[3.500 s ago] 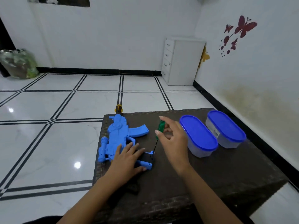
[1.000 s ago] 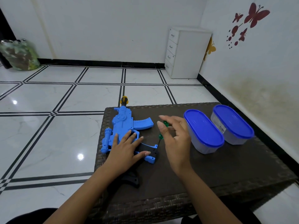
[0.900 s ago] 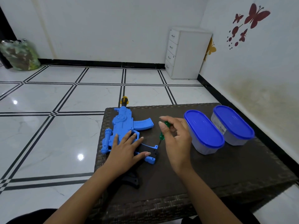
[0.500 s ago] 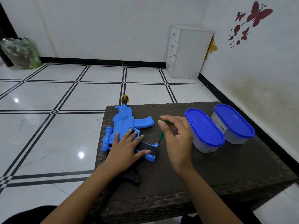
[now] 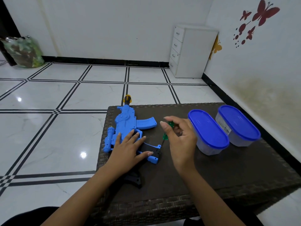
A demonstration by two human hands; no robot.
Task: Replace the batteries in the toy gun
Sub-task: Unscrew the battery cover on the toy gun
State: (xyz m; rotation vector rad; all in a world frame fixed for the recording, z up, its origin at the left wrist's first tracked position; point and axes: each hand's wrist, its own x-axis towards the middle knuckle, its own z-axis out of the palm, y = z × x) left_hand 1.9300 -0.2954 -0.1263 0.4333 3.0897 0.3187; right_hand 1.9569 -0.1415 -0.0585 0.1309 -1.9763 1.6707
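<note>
Left hand (image 5: 128, 150) lies flat, fingers spread, on the toy gun (image 5: 126, 128); at its 3 o'clock, right hand (image 5: 180, 137) fingers pinch the green screwdriver (image 5: 166, 136)

Since 3.5 s ago: right hand (image 5: 180, 139) a little lower beside the toy gun (image 5: 126, 128), fingers re-gripped around the green screwdriver (image 5: 166, 136), handle now mostly hidden behind the fingers. Left hand (image 5: 130, 149) shifted slightly, thumb lying closer to the black grip section. Camera view tilted, table lower in frame.
</note>
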